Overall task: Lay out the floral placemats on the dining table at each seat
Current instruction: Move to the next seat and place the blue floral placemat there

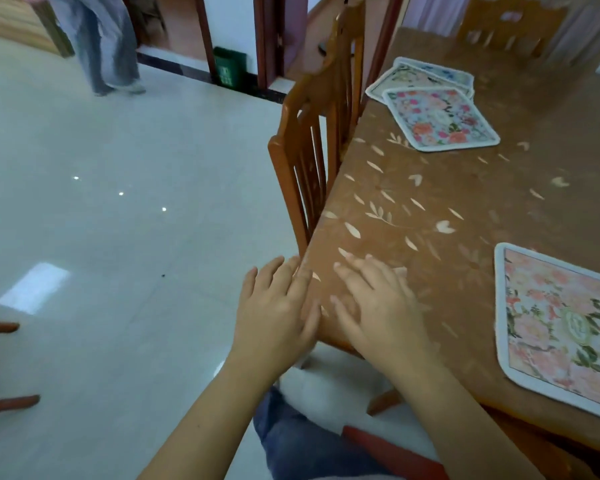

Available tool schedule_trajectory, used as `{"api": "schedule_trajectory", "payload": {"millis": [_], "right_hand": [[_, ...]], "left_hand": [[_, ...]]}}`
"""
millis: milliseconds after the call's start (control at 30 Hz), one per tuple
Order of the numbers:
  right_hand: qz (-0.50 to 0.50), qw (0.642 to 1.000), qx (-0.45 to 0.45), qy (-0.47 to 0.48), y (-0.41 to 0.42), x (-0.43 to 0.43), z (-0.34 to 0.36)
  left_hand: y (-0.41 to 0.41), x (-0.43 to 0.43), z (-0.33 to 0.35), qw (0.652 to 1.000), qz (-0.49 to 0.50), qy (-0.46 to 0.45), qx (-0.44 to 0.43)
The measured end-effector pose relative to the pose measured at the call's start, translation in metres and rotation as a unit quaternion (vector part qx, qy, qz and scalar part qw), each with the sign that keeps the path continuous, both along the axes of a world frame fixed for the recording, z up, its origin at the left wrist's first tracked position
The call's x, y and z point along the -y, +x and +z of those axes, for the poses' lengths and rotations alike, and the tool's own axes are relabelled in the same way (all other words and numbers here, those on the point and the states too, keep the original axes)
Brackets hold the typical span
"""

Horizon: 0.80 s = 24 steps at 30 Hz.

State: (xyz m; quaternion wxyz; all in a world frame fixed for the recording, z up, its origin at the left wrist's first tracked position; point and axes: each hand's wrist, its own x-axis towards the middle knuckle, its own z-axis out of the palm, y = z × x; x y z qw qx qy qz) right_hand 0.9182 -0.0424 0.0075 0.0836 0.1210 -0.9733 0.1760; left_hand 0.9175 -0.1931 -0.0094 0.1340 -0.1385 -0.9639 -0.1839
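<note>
A pink floral placemat (561,323) lies flat at the near right of the dining table (430,202). Farther along the left edge sits a small pile of floral placemats (440,116), the top one with red and blue flowers, others (420,74) showing beneath it. My left hand (278,306) hovers at the table's near left corner, fingers spread, holding nothing. Beside it, my right hand (374,303) rests over the tablecloth with its fingers apart and nothing in it. Both hands are well apart from every placemat.
A wooden chair (312,133) is pushed against the table's left side, another chair (506,26) stands at the far end. A person's legs (101,39) are on the tiled floor at the far left, near a green bin (229,69). Chair legs (7,403) poke in at left.
</note>
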Motion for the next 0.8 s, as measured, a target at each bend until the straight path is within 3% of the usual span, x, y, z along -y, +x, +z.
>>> {"api": "schedule_trajectory", "payload": {"millis": [400, 800], "right_hand": [[-0.088, 0.994, 0.057, -0.033, -0.173, 0.064, 0.004], [-0.176, 0.983, 0.032, -0.039, -0.297, 0.144, 0.022]], "left_hand": [[-0.19, 0.065, 0.012, 0.999, -0.043, -0.024, -0.019], [-0.338, 0.138, 0.009, 0.995, -0.091, 0.023, -0.023]]}}
